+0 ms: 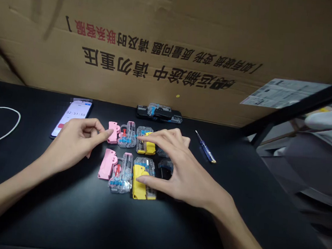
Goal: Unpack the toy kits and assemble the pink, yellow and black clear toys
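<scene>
Head view: toy parts lie in two neat rows; left hand [74,141] fingertip touches the upper pink piece [113,132], right hand [179,168], fingers spread, rests on both yellow pieces [140,182]. Sorting looks nearly finished, perhaps.

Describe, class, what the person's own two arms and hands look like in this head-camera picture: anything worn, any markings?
Both hands, the left hand and the right hand, are bare: no gloves, rings, watch or bands show. The forearms are bare too, with no sleeve in view as far as the picture's lower edge. Fingers are slim with short, unpainted nails. No markings are visible.
</scene>
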`<action>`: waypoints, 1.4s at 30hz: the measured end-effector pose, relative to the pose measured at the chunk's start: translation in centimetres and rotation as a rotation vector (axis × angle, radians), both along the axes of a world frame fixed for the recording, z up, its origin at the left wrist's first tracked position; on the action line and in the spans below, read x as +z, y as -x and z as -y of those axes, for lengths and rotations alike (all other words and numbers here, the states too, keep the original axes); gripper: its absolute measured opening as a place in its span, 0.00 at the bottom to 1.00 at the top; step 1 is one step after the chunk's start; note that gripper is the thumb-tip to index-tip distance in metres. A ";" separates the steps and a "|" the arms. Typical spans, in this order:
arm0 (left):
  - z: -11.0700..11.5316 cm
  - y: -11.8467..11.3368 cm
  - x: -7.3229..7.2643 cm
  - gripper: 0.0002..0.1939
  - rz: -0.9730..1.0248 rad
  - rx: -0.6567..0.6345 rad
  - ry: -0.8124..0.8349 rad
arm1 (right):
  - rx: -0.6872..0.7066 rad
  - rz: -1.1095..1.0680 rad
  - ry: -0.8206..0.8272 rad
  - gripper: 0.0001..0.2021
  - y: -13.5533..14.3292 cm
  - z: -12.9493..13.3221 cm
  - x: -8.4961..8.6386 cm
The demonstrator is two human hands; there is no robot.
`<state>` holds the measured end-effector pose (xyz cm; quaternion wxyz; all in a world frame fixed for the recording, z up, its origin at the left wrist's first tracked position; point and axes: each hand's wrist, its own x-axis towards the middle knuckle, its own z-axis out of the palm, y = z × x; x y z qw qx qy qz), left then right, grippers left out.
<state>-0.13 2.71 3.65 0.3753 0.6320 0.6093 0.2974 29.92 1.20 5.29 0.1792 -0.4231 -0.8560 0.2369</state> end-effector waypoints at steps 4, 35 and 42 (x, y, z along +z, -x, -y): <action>0.3 -0.8 0.4 0.22 0.027 0.052 -0.152 | -0.007 0.055 -0.013 0.30 -0.9 -0.1 -0.8; 1.6 -1.0 -2.9 0.21 -0.326 -0.564 -0.761 | 0.003 0.117 0.128 0.42 -1.1 1.2 -2.2; 1.5 -1.2 -3.2 0.23 -0.321 -0.564 -0.766 | 0.039 0.153 0.103 0.52 -1.4 1.3 -2.2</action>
